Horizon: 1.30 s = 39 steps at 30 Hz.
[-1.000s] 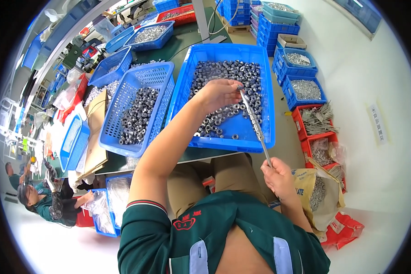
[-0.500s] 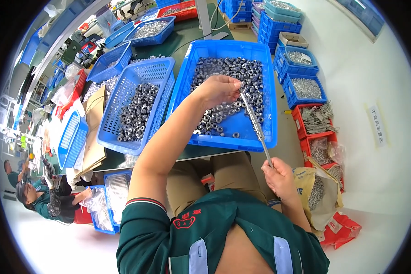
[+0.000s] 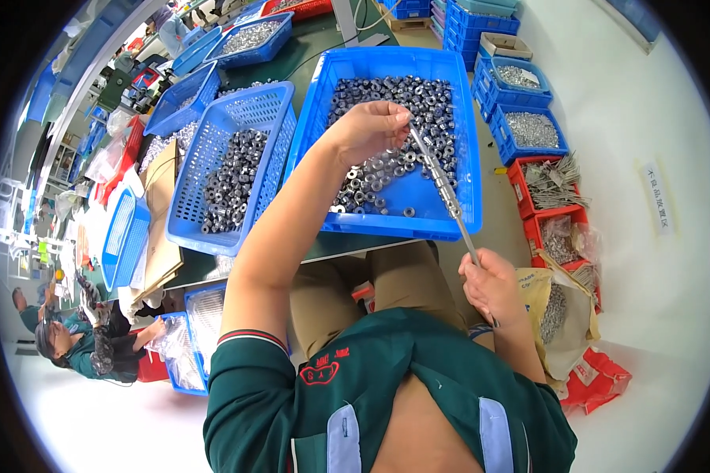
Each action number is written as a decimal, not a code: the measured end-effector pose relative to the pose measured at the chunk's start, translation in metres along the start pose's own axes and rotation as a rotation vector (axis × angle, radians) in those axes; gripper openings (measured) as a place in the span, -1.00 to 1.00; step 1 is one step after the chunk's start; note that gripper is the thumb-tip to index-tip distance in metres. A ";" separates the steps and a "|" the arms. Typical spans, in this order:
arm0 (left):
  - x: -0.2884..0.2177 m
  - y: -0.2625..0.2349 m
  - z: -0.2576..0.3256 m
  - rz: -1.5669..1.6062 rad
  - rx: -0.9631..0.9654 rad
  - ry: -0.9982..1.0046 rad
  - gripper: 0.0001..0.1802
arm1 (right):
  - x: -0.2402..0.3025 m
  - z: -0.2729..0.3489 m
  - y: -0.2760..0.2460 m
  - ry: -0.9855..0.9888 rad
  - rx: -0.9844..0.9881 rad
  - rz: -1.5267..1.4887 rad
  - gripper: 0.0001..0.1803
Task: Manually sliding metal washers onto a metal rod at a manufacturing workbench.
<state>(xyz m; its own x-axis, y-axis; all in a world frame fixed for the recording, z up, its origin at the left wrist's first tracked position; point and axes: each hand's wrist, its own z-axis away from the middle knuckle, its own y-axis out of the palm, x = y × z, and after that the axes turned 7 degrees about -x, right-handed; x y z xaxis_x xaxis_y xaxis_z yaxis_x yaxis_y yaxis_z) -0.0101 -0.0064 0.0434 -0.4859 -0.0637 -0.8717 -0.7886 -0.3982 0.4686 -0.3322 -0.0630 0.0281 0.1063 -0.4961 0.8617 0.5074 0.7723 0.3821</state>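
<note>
More rod below right grip now

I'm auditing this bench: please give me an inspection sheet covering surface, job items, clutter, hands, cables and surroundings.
Surface: green table, partly covered.
Job items: metal rod with nut-like pieces along it; blue tub of metal nuts.
Clutter: cardboard left of a perforated blue basket.
Hands: left hand at the rod's upper tip, grip unclear; right hand closed around its lower part.
Cables: dark cable across the table.
Surroundings: blue crates and red bins at right; co-worker far left.
</note>
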 end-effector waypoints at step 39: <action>0.071 0.041 -0.018 -2.027 0.217 0.433 -0.80 | -0.010 0.000 -0.005 -0.109 -0.099 -0.003 -0.86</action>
<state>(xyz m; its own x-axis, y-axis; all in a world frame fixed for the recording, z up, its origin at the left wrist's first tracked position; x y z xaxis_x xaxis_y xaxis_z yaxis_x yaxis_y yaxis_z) -0.0703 -0.0434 -0.0023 0.9986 0.0508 -0.0159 -0.0119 -0.0790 -0.9968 -0.3360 -0.0615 0.0177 0.0140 -0.4478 0.8940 0.5898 0.7257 0.3542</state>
